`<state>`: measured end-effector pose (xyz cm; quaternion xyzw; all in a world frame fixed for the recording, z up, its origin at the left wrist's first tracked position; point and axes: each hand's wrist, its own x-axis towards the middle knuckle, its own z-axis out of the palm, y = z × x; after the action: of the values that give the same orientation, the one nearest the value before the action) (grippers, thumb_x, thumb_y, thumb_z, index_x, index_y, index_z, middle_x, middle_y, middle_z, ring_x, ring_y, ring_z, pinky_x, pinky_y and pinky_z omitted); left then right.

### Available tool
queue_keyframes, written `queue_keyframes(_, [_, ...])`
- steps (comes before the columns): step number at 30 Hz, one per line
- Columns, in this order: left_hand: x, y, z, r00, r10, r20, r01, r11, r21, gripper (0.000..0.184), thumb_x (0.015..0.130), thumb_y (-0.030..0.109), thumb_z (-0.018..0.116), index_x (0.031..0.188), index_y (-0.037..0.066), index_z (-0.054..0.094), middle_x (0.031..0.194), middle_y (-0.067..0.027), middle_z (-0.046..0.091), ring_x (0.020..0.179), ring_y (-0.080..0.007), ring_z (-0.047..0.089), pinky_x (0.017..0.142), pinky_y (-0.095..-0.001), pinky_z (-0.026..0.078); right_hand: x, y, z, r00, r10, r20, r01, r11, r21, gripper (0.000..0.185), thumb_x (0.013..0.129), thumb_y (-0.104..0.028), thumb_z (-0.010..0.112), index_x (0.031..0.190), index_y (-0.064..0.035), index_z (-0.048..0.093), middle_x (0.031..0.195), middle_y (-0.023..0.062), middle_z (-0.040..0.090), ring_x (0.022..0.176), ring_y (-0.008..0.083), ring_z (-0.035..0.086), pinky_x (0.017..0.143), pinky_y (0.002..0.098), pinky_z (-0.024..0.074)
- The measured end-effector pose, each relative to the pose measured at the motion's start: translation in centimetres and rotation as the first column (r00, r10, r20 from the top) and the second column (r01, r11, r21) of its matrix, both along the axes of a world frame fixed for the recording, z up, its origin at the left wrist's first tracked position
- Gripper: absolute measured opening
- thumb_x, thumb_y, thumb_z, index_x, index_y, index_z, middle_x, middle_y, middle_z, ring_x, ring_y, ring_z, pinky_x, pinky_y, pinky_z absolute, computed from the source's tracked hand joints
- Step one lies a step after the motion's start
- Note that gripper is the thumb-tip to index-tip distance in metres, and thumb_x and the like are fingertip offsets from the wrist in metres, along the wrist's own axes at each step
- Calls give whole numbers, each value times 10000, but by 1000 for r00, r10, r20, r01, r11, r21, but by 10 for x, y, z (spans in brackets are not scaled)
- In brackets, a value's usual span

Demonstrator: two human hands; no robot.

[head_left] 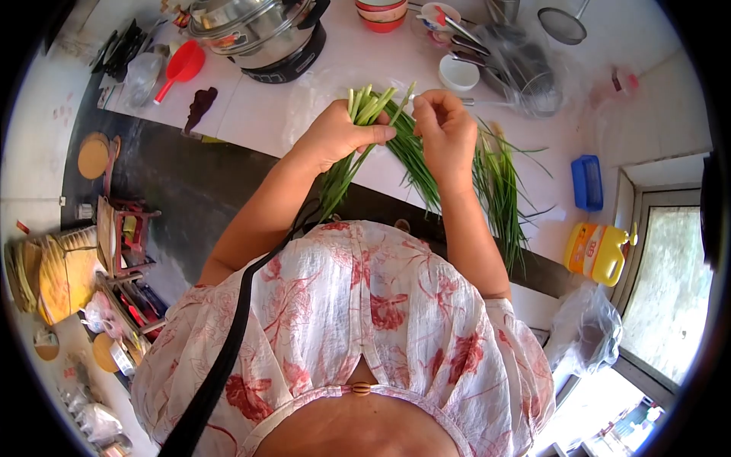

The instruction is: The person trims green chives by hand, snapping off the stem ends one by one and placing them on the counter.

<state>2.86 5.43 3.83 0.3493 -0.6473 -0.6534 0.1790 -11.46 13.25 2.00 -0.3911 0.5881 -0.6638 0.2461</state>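
Partway, by the look: left hand (333,135) grips a bundle of green stalks (367,107), right hand (445,137) beside it, fingers pinched, hold unclear; loose greens (412,158) between both hands' fingers, another heap (499,194) beyond the right ones, both seemingly left to do.

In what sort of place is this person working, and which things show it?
Most likely a kitchen, perhaps in a home: a steel pot and a white bowl are on the counter, and the left hand holds long green stalks.
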Motion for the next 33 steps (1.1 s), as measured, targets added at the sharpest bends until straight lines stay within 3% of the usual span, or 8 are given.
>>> queue_keyframes(5, [3, -1, -3, 1000, 0, -15, 1, 1000, 27, 212, 696, 131, 732, 807, 21, 589, 644, -16, 565, 514, -81, 483, 464, -215, 370, 1, -2, -3, 996, -22, 81, 27, 997, -70, 117, 816, -89, 620, 790, 13, 568, 604, 11, 543, 537, 57, 478, 489, 216, 391])
queue_keyframes(8, [1, 1, -4, 999, -4, -42, 5, 1000, 31, 215, 696, 140, 734, 806, 27, 588, 644, -18, 566, 517, -78, 483, 467, -212, 371, 1, 0, -5, 952, 24, -304, 2, 996, 85, 131, 836, -110, 609, 812, 11, 567, 590, 3, 539, 537, 66, 488, 493, 214, 396])
queue_keyframes(20, [6, -2, -3, 995, -98, -26, 100, 991, 89, 251, 707, 170, 728, 855, 31, 581, 672, -40, 576, 517, -74, 454, 478, -200, 354, -39, 9, -30, 974, -125, 190, 144, 986, -87, 173, 868, -151, 586, 792, -4, 535, 611, -7, 509, 513, 47, 445, 460, 184, 347])
queue_keyframes(22, [7, -3, -1, 995, -96, -30, 99, 990, 98, 250, 710, 176, 725, 855, 29, 583, 678, -45, 581, 518, -75, 454, 482, -199, 354, -62, 13, -60, 979, -178, 103, 175, 984, 36, 147, 831, -124, 621, 784, -8, 543, 598, 21, 538, 497, 99, 481, 468, 230, 383])
queue_keyframes(25, [9, -4, 0, 995, -91, -50, 96, 989, 109, 246, 717, 184, 718, 853, 28, 585, 684, -50, 584, 519, -77, 453, 486, -198, 354, -95, 25, -123, 775, -312, -550, 434, 895, 103, 124, 813, -155, 622, 790, -44, 572, 615, 86, 586, 501, 222, 550, 491, 327, 440])
queue_keyframes(27, [8, -3, 0, 994, -90, -64, 96, 989, 112, 243, 721, 186, 715, 852, 28, 585, 685, -50, 584, 518, -78, 451, 488, -198, 355, -106, 32, -147, 504, -36, -863, 615, 717, 329, 151, 817, -235, 591, 791, -87, 596, 676, 139, 608, 581, 333, 584, 554, 405, 475])
queue_keyframes(31, [7, -1, 0, 993, -88, -77, 98, 987, 126, 231, 735, 188, 705, 852, 28, 586, 685, -48, 584, 517, -75, 449, 482, -194, 351, -101, 39, -132, 553, 114, -825, 625, 598, 502, 240, 846, -315, 539, 765, -99, 605, 698, 147, 623, 628, 350, 596, 580, 402, 493])
queue_keyframes(33, [4, 0, -1, 992, -95, -77, 105, 986, 126, 229, 739, 189, 702, 853, 28, 587, 686, -48, 585, 516, -73, 448, 481, -192, 349, -83, 32, -108, 718, 0, -696, 301, 902, 311, 279, 851, -299, 539, 782, -55, 654, 665, 110, 628, 576, 262, 602, 548, 363, 463])
